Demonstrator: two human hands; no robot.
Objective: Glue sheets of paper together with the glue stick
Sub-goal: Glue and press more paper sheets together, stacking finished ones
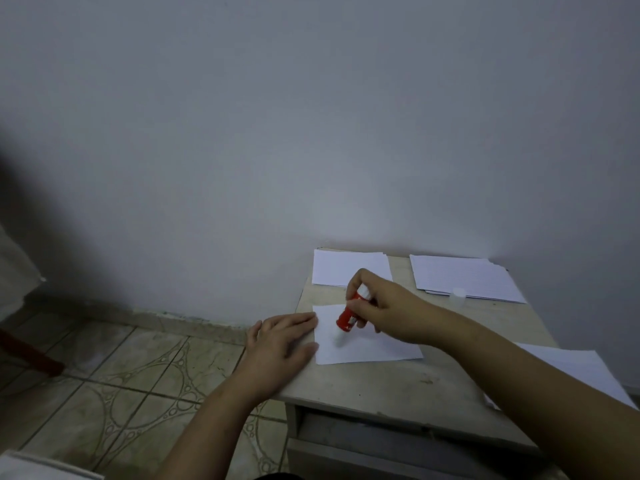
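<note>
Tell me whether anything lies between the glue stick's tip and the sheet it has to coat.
Nothing visible does. The right hand grips the glue stick tilted, tip down on the sheet. The left hand lies flat at the sheet's left edge, clear of the tip.

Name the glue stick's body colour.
Red, with a white upper part; the glue stick shows in the head view.

**Red on white**

The glue stick (pixel 349 315) is red with a white end. The sheet (pixel 367 344) and paper stacks (pixel 349 268) are white. The table (pixel 381 382) is pale beige, the wall (pixel 311 133) grey-white, the floor tiles (pixel 138 375) beige with looping ring patterns.
</note>
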